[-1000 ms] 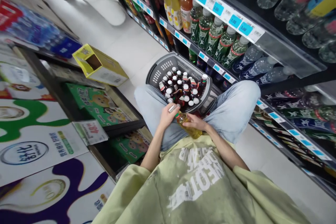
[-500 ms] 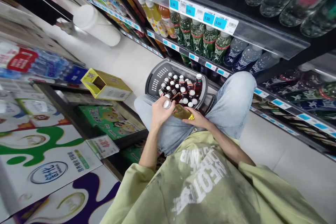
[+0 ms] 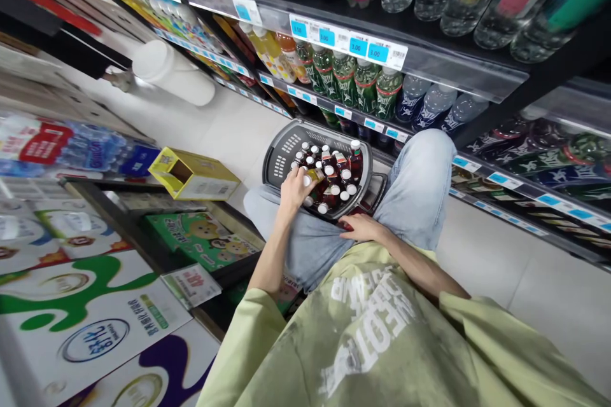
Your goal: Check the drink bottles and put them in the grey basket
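My left hand (image 3: 293,191) is closed around a small bottle of yellow liquid (image 3: 314,174) with a white cap, over the near left side of a grey shopping basket (image 3: 282,138). Dark-coloured bottles with white caps (image 3: 334,173) stand close together inside this basket. My right hand (image 3: 363,227) rests at my lap, just short of the basket's near rim. Its fingers are loosely extended, and I see no bottle in it. The basket sits on the floor between my bent knees.
Drink shelves (image 3: 315,99) with green bottles (image 3: 366,86) run along the far and right side. A yellow carton (image 3: 210,178) stands left of the basket, beside stacked boxes (image 3: 90,324). Farther off are a white bin (image 3: 174,73) and another person's hand (image 3: 119,79).
My left hand has carried the yellow bottle forward over the basket. My right hand has let go of this bottle and dropped back toward my lap. The view has shifted slightly.
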Tool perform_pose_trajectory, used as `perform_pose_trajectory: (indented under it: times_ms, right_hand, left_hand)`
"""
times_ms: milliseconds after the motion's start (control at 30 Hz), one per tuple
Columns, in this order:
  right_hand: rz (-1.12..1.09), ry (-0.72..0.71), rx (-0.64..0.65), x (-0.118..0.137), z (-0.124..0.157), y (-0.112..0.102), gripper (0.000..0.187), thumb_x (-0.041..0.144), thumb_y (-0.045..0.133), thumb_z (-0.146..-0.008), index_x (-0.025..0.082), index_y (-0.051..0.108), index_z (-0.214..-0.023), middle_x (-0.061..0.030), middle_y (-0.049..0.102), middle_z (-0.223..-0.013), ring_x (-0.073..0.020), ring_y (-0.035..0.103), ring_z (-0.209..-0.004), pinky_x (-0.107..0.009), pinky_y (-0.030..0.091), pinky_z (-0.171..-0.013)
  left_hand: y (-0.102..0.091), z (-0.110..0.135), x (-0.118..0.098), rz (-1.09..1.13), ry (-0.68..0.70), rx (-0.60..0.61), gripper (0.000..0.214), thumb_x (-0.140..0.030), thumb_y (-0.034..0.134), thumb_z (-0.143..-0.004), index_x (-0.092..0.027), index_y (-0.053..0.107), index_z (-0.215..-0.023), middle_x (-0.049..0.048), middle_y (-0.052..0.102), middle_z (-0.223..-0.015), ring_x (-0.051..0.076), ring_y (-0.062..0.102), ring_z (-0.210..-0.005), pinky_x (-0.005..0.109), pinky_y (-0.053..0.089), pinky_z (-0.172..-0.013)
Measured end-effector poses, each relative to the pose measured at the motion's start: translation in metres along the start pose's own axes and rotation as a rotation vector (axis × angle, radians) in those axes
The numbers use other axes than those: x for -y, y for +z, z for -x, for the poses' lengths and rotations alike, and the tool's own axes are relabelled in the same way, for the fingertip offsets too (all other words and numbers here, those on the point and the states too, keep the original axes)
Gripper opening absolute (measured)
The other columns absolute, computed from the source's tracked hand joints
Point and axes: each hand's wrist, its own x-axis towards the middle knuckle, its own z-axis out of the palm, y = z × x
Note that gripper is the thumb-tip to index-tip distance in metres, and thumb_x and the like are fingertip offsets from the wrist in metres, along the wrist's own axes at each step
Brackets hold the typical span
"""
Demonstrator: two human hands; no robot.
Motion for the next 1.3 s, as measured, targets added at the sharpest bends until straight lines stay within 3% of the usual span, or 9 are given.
perform_pose_trajectory:
  times_ms: [300, 533, 800, 967, 1300]
  right_hand:
    - [0.047, 0.032, 0.016, 0.005, 0.003, -0.003, 0.051, 0.045, 0.077, -0.103, 0.025, 0.071, -0.149, -0.0106, 0.083, -0.131, -0.0338, 0.079, -0.124, -0.036, 0.059, -0.099]
    - [0.064, 0.053, 0.023, 0.006, 0.002, -0.004, 0.050, 0.047, 0.076, -0.103, 0.026, 0.071, -0.149, -0.0091, 0.083, -0.132, -0.0319, 0.079, -0.125, -0.034, 0.058, -0.098]
    - [0.071, 0.051, 0.041, 0.010, 0.004, -0.007, 0.049, 0.044, 0.075, -0.105, 0.024, 0.070, -0.150, -0.0099, 0.082, -0.136, -0.0315, 0.078, -0.127, -0.034, 0.058, -0.100]
    - [0.038, 0.042, 0.019, 0.008, 0.003, -0.005, 0.048, 0.042, 0.077, -0.103, 0.024, 0.072, -0.147, -0.0110, 0.083, -0.133, -0.0321, 0.079, -0.124, -0.035, 0.059, -0.099]
    - [0.051, 0.046, 0.008, 0.005, 0.002, -0.003, 0.046, 0.044, 0.077, -0.103, 0.025, 0.073, -0.145, -0.0104, 0.084, -0.129, -0.0316, 0.080, -0.121, -0.033, 0.058, -0.094]
  left_hand:
    - [0.029, 0.000, -0.001, -0.069, 0.016, 0.177, 0.044, -0.039, 0.067, -0.103, -0.016, 0.060, -0.140, 0.0187, 0.066, -0.139, 0.039, 0.071, -0.120, 0.043, 0.057, -0.090]
    - [0.041, -0.004, -0.010, -0.110, 0.124, 0.309, 0.060, -0.027, 0.067, -0.095, -0.016, 0.056, -0.152, 0.0219, 0.061, -0.150, 0.040, 0.071, -0.120, 0.046, 0.059, -0.095]
    - [0.053, -0.001, -0.013, -0.131, 0.154, 0.280, 0.065, -0.023, 0.067, -0.094, -0.016, 0.053, -0.157, 0.0246, 0.052, -0.157, 0.042, 0.054, -0.141, 0.046, 0.061, -0.096]
    - [0.067, -0.003, -0.013, -0.143, 0.208, 0.330, 0.074, -0.018, 0.070, -0.088, -0.011, 0.051, -0.159, 0.0279, 0.045, -0.163, 0.045, 0.049, -0.146, 0.050, 0.054, -0.112]
    - [0.085, -0.009, -0.019, -0.055, 0.119, 0.283, 0.087, -0.012, 0.070, -0.078, -0.008, 0.048, -0.161, 0.0288, 0.047, -0.159, 0.045, 0.053, -0.140, 0.048, 0.055, -0.108]
